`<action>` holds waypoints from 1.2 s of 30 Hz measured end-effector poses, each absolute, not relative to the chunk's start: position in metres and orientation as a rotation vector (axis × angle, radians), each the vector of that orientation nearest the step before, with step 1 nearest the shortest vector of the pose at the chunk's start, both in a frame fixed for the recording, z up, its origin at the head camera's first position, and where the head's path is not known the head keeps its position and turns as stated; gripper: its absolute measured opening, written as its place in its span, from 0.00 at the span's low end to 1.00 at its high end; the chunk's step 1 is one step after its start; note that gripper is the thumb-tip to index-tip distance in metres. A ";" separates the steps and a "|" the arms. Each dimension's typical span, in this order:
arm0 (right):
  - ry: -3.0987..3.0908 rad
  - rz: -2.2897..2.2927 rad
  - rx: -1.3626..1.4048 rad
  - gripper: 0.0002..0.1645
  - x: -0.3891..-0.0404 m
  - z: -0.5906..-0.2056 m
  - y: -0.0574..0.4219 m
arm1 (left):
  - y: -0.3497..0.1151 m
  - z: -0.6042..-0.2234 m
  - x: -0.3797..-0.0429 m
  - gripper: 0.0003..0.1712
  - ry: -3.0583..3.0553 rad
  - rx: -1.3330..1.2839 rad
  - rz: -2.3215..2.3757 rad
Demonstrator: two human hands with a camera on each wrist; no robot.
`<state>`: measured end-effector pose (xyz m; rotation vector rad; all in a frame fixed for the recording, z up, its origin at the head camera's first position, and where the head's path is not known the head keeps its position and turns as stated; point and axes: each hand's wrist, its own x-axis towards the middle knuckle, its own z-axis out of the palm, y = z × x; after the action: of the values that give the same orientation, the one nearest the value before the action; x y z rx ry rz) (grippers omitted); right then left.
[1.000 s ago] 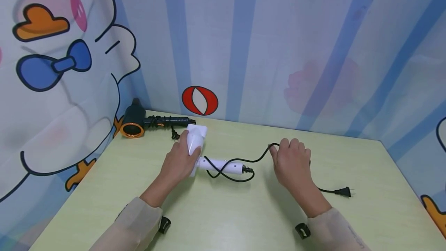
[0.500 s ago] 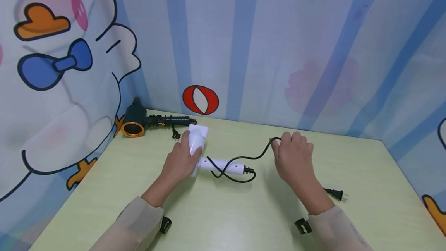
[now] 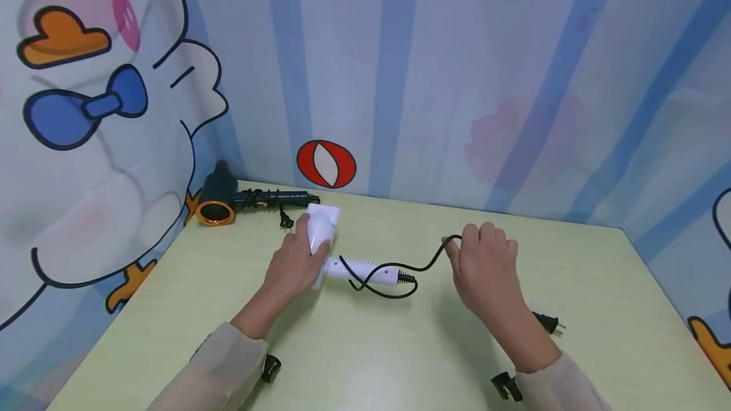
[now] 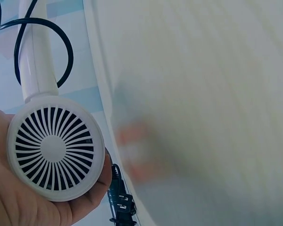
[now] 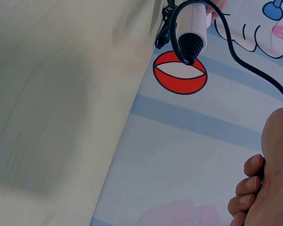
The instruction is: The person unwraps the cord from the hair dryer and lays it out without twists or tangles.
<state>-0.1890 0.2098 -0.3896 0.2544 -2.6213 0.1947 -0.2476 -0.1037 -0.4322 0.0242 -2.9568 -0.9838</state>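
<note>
One white hair dryer (image 3: 331,266), round slatted vent (image 4: 53,149), looped black cord (image 3: 421,269), hands (image 3: 294,265) (image 3: 487,268) gripping its head (image 3: 321,231) and cord

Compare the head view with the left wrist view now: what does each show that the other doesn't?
Only the head view shows the right hand gripping the black cord, the two-pronged plug beside that wrist, and the large printed duck. Only the left wrist view shows the slotted round grille. Both show the left hand holding the white hair dryer, the cord crossing its handle, and at least part of the dark hair dryer.
</note>
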 end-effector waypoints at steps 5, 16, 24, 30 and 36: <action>-2.639 0.183 0.308 0.25 -0.182 -0.391 0.212 | -0.104 -0.433 -0.248 0.44 -2.951 0.023 -0.978; -2.674 0.146 0.373 0.25 -0.166 -0.399 0.212 | -0.105 -0.433 -0.247 0.44 -2.947 0.028 -0.980; -2.680 0.163 0.418 0.26 -0.160 -0.407 0.212 | -0.106 -0.432 -0.247 0.44 -2.942 0.019 -0.967; -2.710 0.145 0.438 0.25 -0.157 -0.409 0.210 | -0.106 -0.430 -0.249 0.45 -2.954 0.046 -0.967; -2.739 0.093 0.465 0.25 -0.155 -0.412 0.209 | -0.106 -0.430 -0.249 0.44 -2.958 0.079 -0.967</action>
<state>-0.1547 0.2088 -0.4116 0.4654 -2.7390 0.0933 -0.2494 -0.1061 -0.4295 0.0786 -2.9580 -0.9668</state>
